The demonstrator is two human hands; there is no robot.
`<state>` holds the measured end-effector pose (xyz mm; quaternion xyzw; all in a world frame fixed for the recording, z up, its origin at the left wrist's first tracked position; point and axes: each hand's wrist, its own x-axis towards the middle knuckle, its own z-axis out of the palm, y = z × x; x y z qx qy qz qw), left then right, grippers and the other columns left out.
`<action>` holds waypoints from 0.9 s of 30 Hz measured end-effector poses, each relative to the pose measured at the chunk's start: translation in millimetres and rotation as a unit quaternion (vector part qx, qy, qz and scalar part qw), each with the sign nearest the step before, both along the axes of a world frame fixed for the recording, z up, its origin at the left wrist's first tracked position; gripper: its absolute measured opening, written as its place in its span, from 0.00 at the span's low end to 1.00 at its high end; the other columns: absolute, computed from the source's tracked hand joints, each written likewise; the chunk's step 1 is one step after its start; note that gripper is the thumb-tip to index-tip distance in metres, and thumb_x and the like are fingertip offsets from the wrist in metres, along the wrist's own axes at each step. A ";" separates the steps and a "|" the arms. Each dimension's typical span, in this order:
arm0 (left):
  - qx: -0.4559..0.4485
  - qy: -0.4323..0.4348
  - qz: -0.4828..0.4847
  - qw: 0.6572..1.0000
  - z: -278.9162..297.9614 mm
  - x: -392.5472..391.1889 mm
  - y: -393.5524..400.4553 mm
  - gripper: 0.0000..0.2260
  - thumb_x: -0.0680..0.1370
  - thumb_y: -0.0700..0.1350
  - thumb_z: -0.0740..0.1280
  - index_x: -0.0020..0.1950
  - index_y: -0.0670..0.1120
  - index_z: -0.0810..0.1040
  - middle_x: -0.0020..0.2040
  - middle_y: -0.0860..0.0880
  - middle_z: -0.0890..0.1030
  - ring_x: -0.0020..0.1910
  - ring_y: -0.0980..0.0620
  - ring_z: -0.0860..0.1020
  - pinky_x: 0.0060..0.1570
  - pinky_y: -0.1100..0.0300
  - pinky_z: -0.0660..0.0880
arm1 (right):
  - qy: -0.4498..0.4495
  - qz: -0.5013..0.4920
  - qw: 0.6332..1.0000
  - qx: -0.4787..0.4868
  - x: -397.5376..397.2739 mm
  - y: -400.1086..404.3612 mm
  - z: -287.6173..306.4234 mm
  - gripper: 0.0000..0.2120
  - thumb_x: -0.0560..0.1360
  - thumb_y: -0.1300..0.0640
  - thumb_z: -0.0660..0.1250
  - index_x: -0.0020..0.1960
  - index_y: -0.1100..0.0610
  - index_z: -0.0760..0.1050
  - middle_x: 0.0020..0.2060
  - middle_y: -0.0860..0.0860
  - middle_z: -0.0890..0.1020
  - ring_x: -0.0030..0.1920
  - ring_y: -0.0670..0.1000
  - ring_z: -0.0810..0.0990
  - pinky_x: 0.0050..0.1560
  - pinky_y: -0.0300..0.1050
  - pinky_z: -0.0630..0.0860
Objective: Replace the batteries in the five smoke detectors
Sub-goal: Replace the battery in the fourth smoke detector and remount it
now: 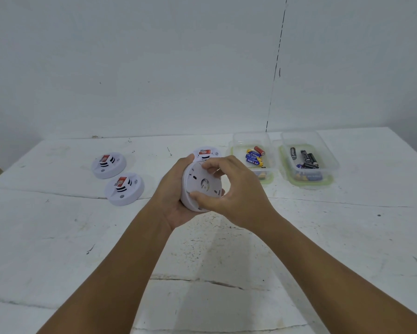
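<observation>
Overhead, looking down: a white table (58, 237), scuffed and cracked, set against a plain pale wall (154, 56) with a thin dark line running down it at the right.

Held detector (201, 186) is up off the table at centre, tipped on edge, its flat back turned toward the camera. Left hand (176, 201) cups it from the left and underneath, fingers curled round the rim. Right hand (236, 191) grips the back plate, thumb on the near edge, fingertips (208, 166) curled over the far edge.

Two more detectors lie face up at far left: one (109, 165) farther, one (124, 188) nearer. Another (205, 153) sits just beyond the hands, partly hidden.

Far right, two clear tubs side by side: left tub (236, 141) with coloured batteries (254, 156), right tub (323, 150) with mostly black batteries (307, 159).
</observation>
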<state>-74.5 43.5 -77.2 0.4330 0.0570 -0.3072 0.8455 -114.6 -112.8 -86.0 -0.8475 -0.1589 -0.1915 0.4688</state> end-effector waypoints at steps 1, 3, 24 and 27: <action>0.002 0.000 -0.003 1.000 1.1 0.3 1.0 0.22 0.82 0.59 0.64 0.71 0.48 0.78 0.60 0.44 0.82 0.59 0.41 0.79 0.47 0.47 0.81 | -0.004 -0.002 1.000 0.000 -0.3 0.2 0.3 0.26 0.67 0.41 0.78 0.62 0.49 0.78 0.54 0.43 0.79 0.55 0.44 0.78 0.53 0.41 0.77; 0.016 -0.003 -0.011 1.000 0.6 2.0 3.5 0.22 0.82 0.59 0.63 0.70 0.48 0.78 0.60 0.44 0.82 0.57 0.42 0.79 0.46 0.48 0.81 | -0.008 -0.003 1.000 -0.004 0.1 0.1 -0.1 0.26 0.68 0.41 0.79 0.61 0.49 0.78 0.54 0.42 0.79 0.54 0.43 0.78 0.53 0.43 0.78; 0.087 0.004 0.009 0.996 -3.5 10.1 8.3 0.22 0.82 0.61 0.64 0.69 0.49 0.81 0.60 0.43 0.83 0.60 0.41 0.80 0.52 0.43 0.79 | 0.019 -0.018 1.000 0.018 5.1 11.2 -1.4 0.25 0.65 0.43 0.78 0.58 0.49 0.77 0.51 0.40 0.78 0.52 0.41 0.78 0.49 0.30 0.72; 0.098 -0.009 0.016 0.995 -0.5 9.0 8.6 0.23 0.82 0.61 0.64 0.70 0.49 0.80 0.60 0.43 0.83 0.59 0.40 0.81 0.52 0.42 0.79 | 0.039 -0.019 0.999 0.027 6.1 13.3 0.3 0.24 0.65 0.42 0.76 0.58 0.47 0.76 0.51 0.39 0.78 0.52 0.41 0.78 0.47 0.28 0.70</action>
